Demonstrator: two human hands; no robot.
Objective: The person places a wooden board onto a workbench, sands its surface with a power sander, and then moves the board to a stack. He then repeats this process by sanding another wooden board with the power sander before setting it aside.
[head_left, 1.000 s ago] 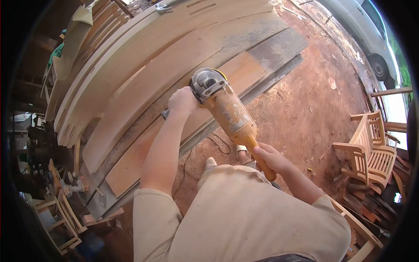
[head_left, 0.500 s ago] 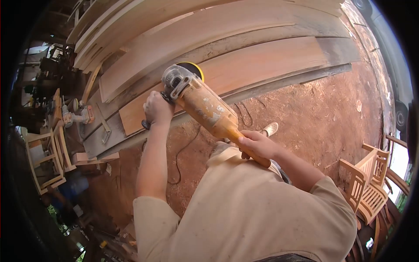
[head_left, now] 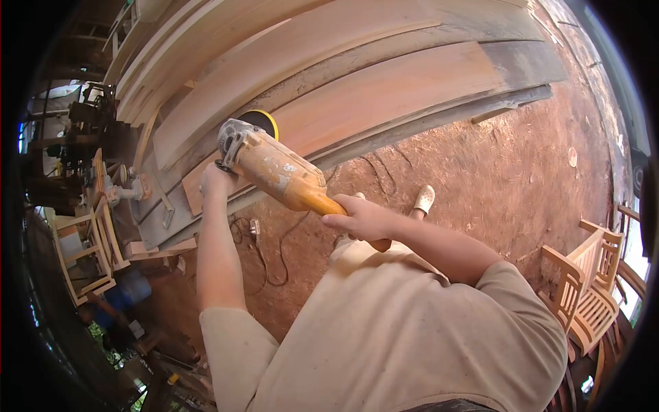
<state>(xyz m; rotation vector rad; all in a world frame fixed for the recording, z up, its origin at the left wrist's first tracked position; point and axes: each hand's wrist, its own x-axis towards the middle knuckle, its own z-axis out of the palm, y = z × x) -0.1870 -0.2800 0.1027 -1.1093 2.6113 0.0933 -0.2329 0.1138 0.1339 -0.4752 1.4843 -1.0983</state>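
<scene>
A dusty yellow power sander with a round black-and-yellow disc is held in both of my hands. My left hand grips it at the head end, by a dark side handle that is mostly hidden. Around the orange rear handle, my right hand is closed. The disc is tilted over a reddish wooden board near its left part; whether it touches the wood cannot be made out. Beyond it lies another long pale board.
Stacked planks rise at the upper left. A second power tool and wooden frames are at the left. Cables lie on the reddish ground. A slatted wooden chair stands at the right.
The sander and both my hands have moved left in view. The boards have shifted slightly upward, and more cable and a plug now show below them.
</scene>
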